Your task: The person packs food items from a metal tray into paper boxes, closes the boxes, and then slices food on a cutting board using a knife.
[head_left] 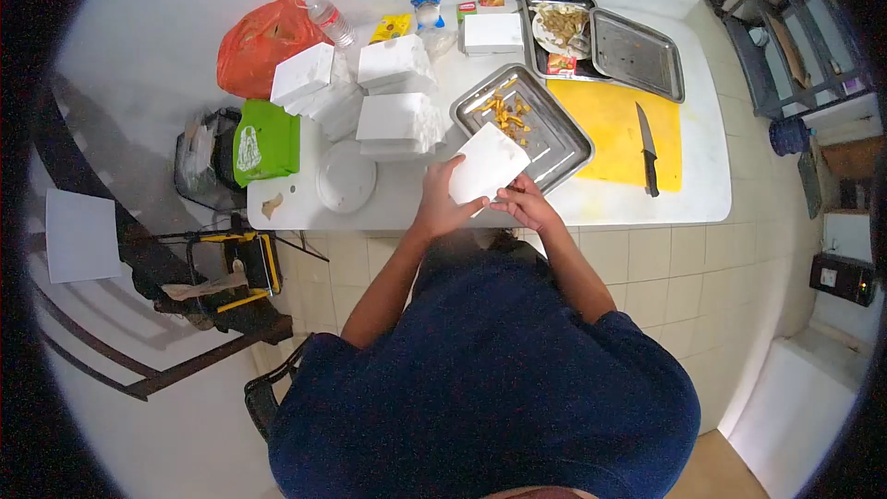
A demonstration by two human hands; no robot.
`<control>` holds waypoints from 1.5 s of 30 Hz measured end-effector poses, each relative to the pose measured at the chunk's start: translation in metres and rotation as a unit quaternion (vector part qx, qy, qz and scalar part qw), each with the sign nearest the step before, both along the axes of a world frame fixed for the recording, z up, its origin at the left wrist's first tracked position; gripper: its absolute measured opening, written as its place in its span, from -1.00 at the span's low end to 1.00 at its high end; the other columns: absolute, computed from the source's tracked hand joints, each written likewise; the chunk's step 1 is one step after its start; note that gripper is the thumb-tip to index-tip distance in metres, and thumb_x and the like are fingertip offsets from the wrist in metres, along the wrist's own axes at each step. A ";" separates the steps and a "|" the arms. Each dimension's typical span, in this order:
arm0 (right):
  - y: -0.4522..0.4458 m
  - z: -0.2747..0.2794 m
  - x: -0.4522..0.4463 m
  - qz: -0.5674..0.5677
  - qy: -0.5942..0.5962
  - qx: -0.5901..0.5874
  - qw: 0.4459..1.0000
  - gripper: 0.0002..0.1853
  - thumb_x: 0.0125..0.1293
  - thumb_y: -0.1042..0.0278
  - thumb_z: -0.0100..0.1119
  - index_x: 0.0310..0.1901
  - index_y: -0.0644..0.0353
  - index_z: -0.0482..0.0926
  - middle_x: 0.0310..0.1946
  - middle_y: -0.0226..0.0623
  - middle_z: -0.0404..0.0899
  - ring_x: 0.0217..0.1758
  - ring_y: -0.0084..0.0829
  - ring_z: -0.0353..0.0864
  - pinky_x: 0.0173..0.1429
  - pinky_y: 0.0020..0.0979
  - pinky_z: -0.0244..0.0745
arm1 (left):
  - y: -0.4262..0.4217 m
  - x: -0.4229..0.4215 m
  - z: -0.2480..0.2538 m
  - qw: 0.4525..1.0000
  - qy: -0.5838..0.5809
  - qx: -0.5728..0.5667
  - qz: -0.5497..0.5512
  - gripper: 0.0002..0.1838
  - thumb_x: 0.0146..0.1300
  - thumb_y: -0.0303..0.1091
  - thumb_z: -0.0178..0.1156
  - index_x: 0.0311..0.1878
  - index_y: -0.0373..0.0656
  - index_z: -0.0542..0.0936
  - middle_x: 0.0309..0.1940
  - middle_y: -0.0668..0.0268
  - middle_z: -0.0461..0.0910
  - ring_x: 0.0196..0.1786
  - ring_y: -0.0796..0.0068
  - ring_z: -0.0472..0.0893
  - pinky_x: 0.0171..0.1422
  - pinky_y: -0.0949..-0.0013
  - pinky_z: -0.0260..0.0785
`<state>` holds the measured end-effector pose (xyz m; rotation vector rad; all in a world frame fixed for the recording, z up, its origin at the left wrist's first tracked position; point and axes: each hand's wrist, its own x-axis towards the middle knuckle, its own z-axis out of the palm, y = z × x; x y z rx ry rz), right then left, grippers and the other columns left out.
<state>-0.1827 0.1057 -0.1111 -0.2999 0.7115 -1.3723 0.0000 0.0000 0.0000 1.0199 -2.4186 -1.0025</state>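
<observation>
Both hands hold a white box [490, 164] over the near left edge of a metal tray [561, 150]. My left hand [445, 196] grips the box's left side, thumb along its lower edge. At the lower right corner, my right hand [527, 203] pinches the box with its fingers. Yellow-orange food pieces [507, 117] lie in the tray just beyond the box. The box looks closed from above, and its contents are hidden.
White box stacks [397, 120] stand left of the tray, near a round white lid [346, 176]. A knife [646, 143] lies on a yellow board [605, 139] at right. Behind are another tray [637, 54], a plate of food [561, 28] and a red bag [268, 46].
</observation>
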 end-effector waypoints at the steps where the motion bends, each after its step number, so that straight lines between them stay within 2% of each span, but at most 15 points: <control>1: 0.003 0.001 -0.001 0.001 -0.002 0.005 1.000 -0.37 0.28 0.51 0.24 0.34 0.00 0.23 0.22 -0.32 0.43 0.27 -0.29 0.46 0.19 -0.07 0.56 | 0.002 0.001 -0.004 1.000 0.010 0.000 0.006 -0.11 -0.08 -0.08 0.52 0.32 -0.13 0.34 0.08 0.04 0.39 0.18 0.00 0.39 0.29 0.08 0.25; 5: 0.010 -0.009 -0.015 0.008 0.011 0.026 1.000 -0.39 0.29 0.54 0.22 0.34 0.00 0.24 0.18 -0.34 0.47 0.24 -0.32 0.49 0.19 -0.08 0.56 | 0.001 -0.001 -0.014 0.999 0.032 0.044 0.008 -0.15 -0.04 -0.10 0.50 0.31 -0.16 0.35 0.08 0.01 0.40 0.18 0.00 0.41 0.31 0.09 0.25; 8: 0.013 -0.007 -0.019 0.024 0.033 0.057 0.998 -0.37 0.31 0.59 0.17 0.37 -0.01 0.23 0.13 -0.39 0.50 0.15 -0.37 0.57 0.16 -0.13 0.61 | -0.008 0.010 -0.030 0.997 0.016 0.071 -0.021 -0.25 0.20 -0.07 0.35 0.40 -0.04 0.28 0.15 0.03 0.36 0.19 0.12 0.42 0.28 0.12 0.30; 10: 0.010 -0.013 -0.019 0.032 0.040 0.062 0.997 -0.32 0.31 0.63 0.13 0.40 -0.05 0.16 0.12 -0.39 0.51 0.17 -0.33 0.56 0.16 -0.07 0.61 | -0.027 0.016 -0.046 0.974 0.025 0.224 -0.012 -0.31 0.28 -0.04 0.24 0.42 0.00 0.28 0.15 0.09 0.38 0.18 0.18 0.43 0.25 0.17 0.30; 12: 0.008 -0.023 -0.013 0.033 0.061 0.071 0.995 -0.32 0.32 0.61 0.12 0.42 -0.05 0.13 0.13 -0.33 0.50 0.16 -0.25 0.56 0.15 -0.02 0.61 | -0.027 0.018 -0.058 0.943 0.053 0.326 0.046 -0.42 0.37 -0.10 0.13 0.34 -0.23 0.37 0.23 0.01 0.45 0.23 0.21 0.44 0.33 0.23 0.23; 15: 0.003 -0.046 0.008 0.041 0.119 0.094 0.988 -0.33 0.32 0.58 0.14 0.40 -0.08 0.15 0.18 -0.34 0.47 0.20 -0.22 0.51 0.19 0.04 0.55 | -0.020 0.021 -0.053 0.916 0.050 0.391 0.074 -0.44 0.41 -0.07 0.08 0.33 -0.23 0.38 0.22 0.05 0.45 0.23 0.26 0.44 0.34 0.25 0.23; 16: 0.003 -0.062 0.011 0.052 0.134 0.100 0.984 -0.26 0.28 0.53 0.24 0.42 -0.08 0.13 0.18 -0.22 0.48 0.19 -0.21 0.51 0.09 -0.06 0.61 | -0.026 0.033 -0.101 0.941 0.069 0.327 0.045 -0.44 0.42 -0.02 0.05 0.32 -0.21 0.39 0.18 0.11 0.48 0.20 0.28 0.46 0.30 0.28 0.27; 19: 0.004 -0.083 0.014 0.061 0.171 0.053 0.982 -0.26 0.28 0.49 0.26 0.41 0.00 0.10 0.18 -0.20 0.48 0.16 -0.21 0.53 0.08 -0.08 0.62 | -0.028 0.038 -0.119 0.946 0.113 0.298 0.055 -0.44 0.40 -0.01 0.06 0.30 -0.20 0.42 0.12 0.17 0.50 0.15 0.32 0.50 0.21 0.29 0.35; 20: 0.000 -0.090 0.017 0.073 0.167 0.062 0.981 -0.22 0.25 0.37 0.35 0.40 0.14 0.07 0.12 -0.11 0.52 0.13 -0.23 0.56 0.06 -0.12 0.62 | -0.030 0.043 -0.119 0.929 0.115 0.342 0.083 -0.45 0.39 -0.01 0.06 0.29 -0.19 0.43 0.10 0.18 0.51 0.13 0.33 0.51 0.17 0.29 0.37; 23: 0.000 -0.094 0.027 0.094 0.290 0.139 0.942 -0.32 0.32 0.39 0.28 0.38 0.18 0.13 0.05 -0.01 0.56 0.03 -0.23 0.63 -0.02 -0.14 0.63 | -0.026 0.043 -0.101 0.873 0.138 0.439 0.159 -0.48 0.38 0.00 0.07 0.25 -0.14 0.47 0.05 0.22 0.52 0.06 0.36 0.53 0.06 0.28 0.43; 28: -0.002 -0.075 0.020 0.117 0.375 0.208 0.896 -0.14 0.18 -0.27 0.31 0.18 0.39 0.26 -0.20 0.04 0.60 -0.46 -0.31 0.68 -0.46 -0.32 0.59 | -0.028 0.064 -0.146 0.818 0.202 0.495 0.213 -0.51 0.35 0.03 0.07 0.17 -0.10 0.52 -0.08 0.33 0.56 -0.07 0.44 0.53 -0.04 0.32 0.40; 32: -0.008 -0.084 0.018 0.117 0.368 0.216 0.897 -0.32 0.23 -0.22 0.29 -0.01 0.32 0.36 -0.35 -0.08 0.59 -0.57 -0.39 0.59 -0.59 -0.37 0.50 | -0.030 0.068 -0.155 0.836 0.211 0.466 0.200 -0.53 0.35 0.04 0.06 0.10 -0.14 0.56 -0.13 0.36 0.57 -0.09 0.47 0.53 -0.04 0.35 0.37; 39: -0.010 -0.099 0.036 0.154 0.465 0.155 0.858 -0.52 0.36 -0.06 0.16 -0.07 0.30 0.58 -0.43 -0.15 0.66 -0.54 -0.38 0.62 -0.50 -0.35 0.50 | -0.039 0.070 -0.120 0.765 0.245 0.531 0.271 -0.40 0.30 0.15 0.05 0.20 -0.12 0.49 0.00 0.29 0.57 0.00 0.39 0.55 0.06 0.29 0.35; 42: -0.005 -0.095 0.036 0.155 0.538 0.127 0.819 -0.52 0.34 -0.06 0.14 -0.21 0.33 0.66 -0.48 -0.19 0.66 -0.49 -0.34 0.65 -0.29 -0.27 0.53 | -0.052 0.071 -0.111 0.740 0.166 0.577 0.303 -0.31 0.26 0.29 -0.02 0.27 -0.01 0.45 0.17 0.26 0.51 0.18 0.24 0.46 0.22 0.07 0.27; 45: -0.011 -0.098 0.031 0.224 0.561 0.149 0.783 -0.50 0.34 -0.07 0.15 -0.19 0.36 0.64 -0.50 -0.21 0.66 -0.49 -0.34 0.64 -0.31 -0.27 0.53 | -0.063 0.075 -0.109 0.718 0.140 0.613 0.298 -0.23 0.23 0.41 -0.07 0.32 0.07 0.42 0.27 0.21 0.42 0.29 0.13 0.36 0.30 -0.06 0.20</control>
